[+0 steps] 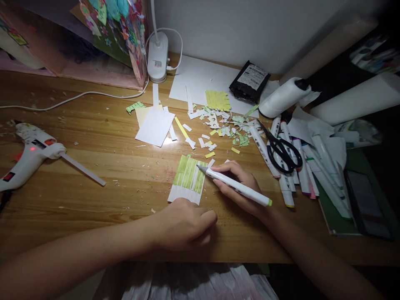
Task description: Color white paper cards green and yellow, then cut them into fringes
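A marker (239,185) with a white barrel and lime-green end cap lies in the grip of my right hand (240,183). Its grey tip touches a small white card (186,194) near the upper right. Lime-green strokes cover most of this card, with white streaks between them and a plain white strip along the bottom. My left hand (187,223) is curled into a fist at the card's lower edge, overlapping it; its palm side is hidden. Behind the card are scattered paper scraps (212,121) in white, green and yellow, and a yellow fringed piece (218,100).
A glue gun (34,152) with a red light lies at left. Black-handled scissors (283,152) rest on several markers (303,166) at right, near a phone (368,204). White paper sheets (155,127), a black packet (250,81) and a power strip (158,58) are farther back.
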`<state>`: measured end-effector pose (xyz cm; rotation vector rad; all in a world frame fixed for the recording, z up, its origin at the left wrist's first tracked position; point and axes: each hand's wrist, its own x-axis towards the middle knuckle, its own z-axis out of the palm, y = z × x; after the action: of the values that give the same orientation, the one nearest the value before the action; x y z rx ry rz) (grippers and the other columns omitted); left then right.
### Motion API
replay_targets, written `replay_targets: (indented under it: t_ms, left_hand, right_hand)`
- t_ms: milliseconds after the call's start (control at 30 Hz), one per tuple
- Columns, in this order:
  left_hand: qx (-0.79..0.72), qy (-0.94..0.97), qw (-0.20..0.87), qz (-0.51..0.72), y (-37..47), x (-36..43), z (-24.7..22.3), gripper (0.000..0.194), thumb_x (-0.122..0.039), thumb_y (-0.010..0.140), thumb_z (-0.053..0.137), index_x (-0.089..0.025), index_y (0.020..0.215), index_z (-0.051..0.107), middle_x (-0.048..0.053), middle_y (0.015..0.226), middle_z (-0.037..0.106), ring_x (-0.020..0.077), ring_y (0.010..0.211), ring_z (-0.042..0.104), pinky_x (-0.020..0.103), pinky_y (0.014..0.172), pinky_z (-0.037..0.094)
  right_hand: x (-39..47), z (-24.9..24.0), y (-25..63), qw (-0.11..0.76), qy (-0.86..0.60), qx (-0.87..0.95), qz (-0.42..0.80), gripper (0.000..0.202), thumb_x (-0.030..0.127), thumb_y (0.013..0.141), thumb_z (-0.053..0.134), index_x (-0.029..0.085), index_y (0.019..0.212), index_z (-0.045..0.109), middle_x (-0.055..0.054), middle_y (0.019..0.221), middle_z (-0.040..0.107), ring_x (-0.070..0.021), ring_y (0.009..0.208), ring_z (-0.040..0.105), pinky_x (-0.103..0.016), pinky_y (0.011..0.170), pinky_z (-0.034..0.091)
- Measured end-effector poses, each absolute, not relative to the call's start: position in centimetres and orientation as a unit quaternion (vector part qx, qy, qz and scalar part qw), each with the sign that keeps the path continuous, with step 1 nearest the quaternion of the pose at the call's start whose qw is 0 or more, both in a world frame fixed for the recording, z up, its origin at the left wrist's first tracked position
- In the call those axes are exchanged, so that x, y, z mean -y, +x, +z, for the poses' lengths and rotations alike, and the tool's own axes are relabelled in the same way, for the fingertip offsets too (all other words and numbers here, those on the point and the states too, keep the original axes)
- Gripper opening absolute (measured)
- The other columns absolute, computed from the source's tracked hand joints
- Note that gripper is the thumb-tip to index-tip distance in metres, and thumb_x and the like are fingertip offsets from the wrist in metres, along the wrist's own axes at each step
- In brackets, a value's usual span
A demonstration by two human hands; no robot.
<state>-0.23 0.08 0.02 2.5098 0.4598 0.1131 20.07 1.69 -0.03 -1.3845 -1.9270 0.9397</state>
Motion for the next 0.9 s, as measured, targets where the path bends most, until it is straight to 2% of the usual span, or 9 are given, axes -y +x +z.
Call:
replay_targets:
  t_ms: [233,567,900]
  left_hand:
    - [-0.170,0.940,0.292,0.044,-0.15,-0.04,0.07,0.005,-0.021,0.085,0.041,-0.018,0.081,0.043,0.000,0.071,0.063,0.0148,0.054,0.056,0.027,0.046,0.036]
    - [-0.171,0.939,0.295,0.045,-0.23,-0.04,0.07,0.005,-0.021,0.084,0.042,-0.018,0.080,0.044,0.000,0.072,0.063,0.0145,0.055,0.055,0.026,0.047,0.036]
    - [-0.168,0.943,0.283,0.049,-0.29,-0.05,0.08,0.005,-0.020,0.084,0.042,-0.018,0.080,0.044,0.000,0.071,0.062,0.0147,0.054,0.054,0.026,0.046,0.036]
  right_hand:
    - [-1.69,0.30,20.13,0.282,-0.502,0.738,0.352,0.019,0.021,0.080,0.059,0.021,0.100,0.060,-0.005,0.088,0.060,-0.0178,0.076,0.054,-0.029,0.064,0.042]
    - [-1.77,0.26,20.04,0.289,-0.473,0.750,0.360,0.016,0.021,0.077,0.061,0.021,0.093,0.064,-0.003,0.077,0.057,-0.0173,0.073,0.052,-0.029,0.062,0.042]
    - [-1.57,-0.39,20.58,0.281,-0.437,0.764,0.384,0.020,0.019,0.076,0.063,0.021,0.096,0.063,-0.004,0.083,0.056,-0.0173,0.078,0.053,-0.029,0.066,0.045]
